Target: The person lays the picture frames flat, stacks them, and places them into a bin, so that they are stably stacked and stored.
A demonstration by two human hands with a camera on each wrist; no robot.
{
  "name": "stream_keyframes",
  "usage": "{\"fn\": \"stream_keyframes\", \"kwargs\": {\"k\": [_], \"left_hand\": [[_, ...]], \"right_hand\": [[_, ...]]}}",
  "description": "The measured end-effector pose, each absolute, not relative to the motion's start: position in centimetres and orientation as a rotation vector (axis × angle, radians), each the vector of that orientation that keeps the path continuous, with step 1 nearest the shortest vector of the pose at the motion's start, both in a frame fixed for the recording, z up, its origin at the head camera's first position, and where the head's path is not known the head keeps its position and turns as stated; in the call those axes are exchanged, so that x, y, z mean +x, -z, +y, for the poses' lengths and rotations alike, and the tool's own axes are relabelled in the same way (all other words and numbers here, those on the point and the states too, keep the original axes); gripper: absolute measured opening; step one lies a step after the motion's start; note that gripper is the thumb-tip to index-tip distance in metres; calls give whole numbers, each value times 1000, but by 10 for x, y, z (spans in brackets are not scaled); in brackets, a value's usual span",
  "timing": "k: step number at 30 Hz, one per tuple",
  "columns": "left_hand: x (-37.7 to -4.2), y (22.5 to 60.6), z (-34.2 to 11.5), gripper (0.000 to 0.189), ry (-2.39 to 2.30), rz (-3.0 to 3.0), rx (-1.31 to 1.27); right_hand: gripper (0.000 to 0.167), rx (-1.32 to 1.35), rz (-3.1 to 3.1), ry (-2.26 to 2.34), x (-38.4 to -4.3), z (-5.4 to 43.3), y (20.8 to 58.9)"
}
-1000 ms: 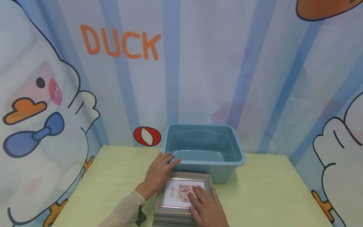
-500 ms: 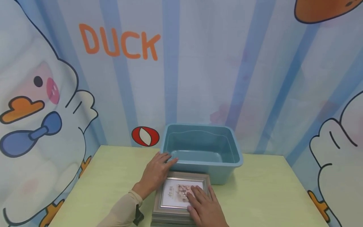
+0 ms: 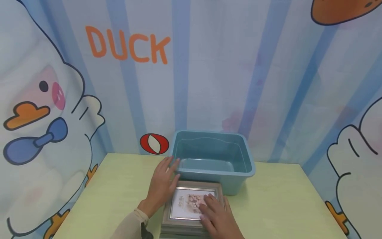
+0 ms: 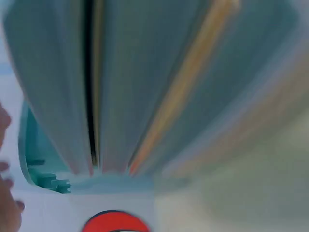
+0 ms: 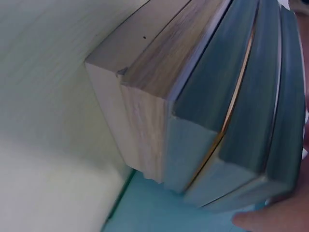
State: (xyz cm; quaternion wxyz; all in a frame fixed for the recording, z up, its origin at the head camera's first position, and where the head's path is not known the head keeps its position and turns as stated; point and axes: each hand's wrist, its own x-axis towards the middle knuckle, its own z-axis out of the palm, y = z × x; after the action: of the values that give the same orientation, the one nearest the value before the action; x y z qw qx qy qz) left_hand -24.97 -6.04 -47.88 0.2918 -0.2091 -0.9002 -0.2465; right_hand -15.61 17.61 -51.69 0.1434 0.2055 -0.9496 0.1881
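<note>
The top picture frame [image 3: 193,203] lies on a stack [image 5: 203,111] at lower centre of the head view, touching the one blue tub [image 3: 212,158]. The left hand [image 3: 162,184] has slid off the tub's rim onto the frame's left edge, fingers straight; the right hand [image 3: 216,215] stays flat on the glass, gripping nothing. The right wrist view shows about five frames (edges blur), so lifting seems near.

Head view bright, evenly lit, sharp; soft shadow right of blue bin [image 3: 215,156] on desk [image 3: 277,202]; backdrop stripes bend toward edges. Left wrist view heavily blurred, streaked. Right wrist view dimmer, sharper on stack of frames [image 5: 193,111], soft at edges.
</note>
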Motion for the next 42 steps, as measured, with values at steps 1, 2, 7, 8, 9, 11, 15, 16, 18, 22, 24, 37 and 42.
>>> {"fn": "stream_keyframes", "kwargs": {"k": [1, 2, 7, 8, 9, 11, 15, 16, 18, 22, 24, 37, 42], "left_hand": [[-243, 481, -61, 60, 815, -2424, -454], [-237, 483, -63, 65, 996, -2443, -346], [-214, 502, -73, 91, 1800, -2497, 125], [-213, 507, -75, 94, 1920, -2508, 176], [-211, 512, -76, 96, 2019, -2515, 232], [-209, 521, -77, 97, 2188, -2490, 311], [-206, 531, -76, 99, 2329, -2449, 395], [-205, 532, -75, 99, 2346, -2442, 384], [-205, 532, -75, 100, 2352, -2459, 389], [-203, 532, -75, 99, 2338, -2492, 383], [-203, 534, -75, 99, 2336, -2491, 373], [-199, 533, -73, 96, 2363, -2436, 335], [-198, 534, -73, 95, 2360, -2433, 348]], "right_hand": [[39, 549, -2691, -627, -155, 177, 517], [39, 477, -2655, -734, -155, 179, 516], [55, -78, -2549, -1484, -159, 192, 510], [61, -202, -2537, -1654, -162, 194, 509], [67, -299, -2523, -1815, -166, 197, 510], [81, -421, -2499, -2085, -174, 202, 514], [96, -467, -2486, -2421, -185, 208, 528], [97, -450, -2485, -2460, -186, 209, 530], [95, -425, -2482, -2507, -189, 210, 534], [94, -407, -2531, -2523, -191, 210, 533], [93, -398, -2553, -2505, -190, 209, 531], [83, -408, -2543, -2440, -190, 206, 535], [83, -413, -2578, -2396, -189, 205, 534]]}}
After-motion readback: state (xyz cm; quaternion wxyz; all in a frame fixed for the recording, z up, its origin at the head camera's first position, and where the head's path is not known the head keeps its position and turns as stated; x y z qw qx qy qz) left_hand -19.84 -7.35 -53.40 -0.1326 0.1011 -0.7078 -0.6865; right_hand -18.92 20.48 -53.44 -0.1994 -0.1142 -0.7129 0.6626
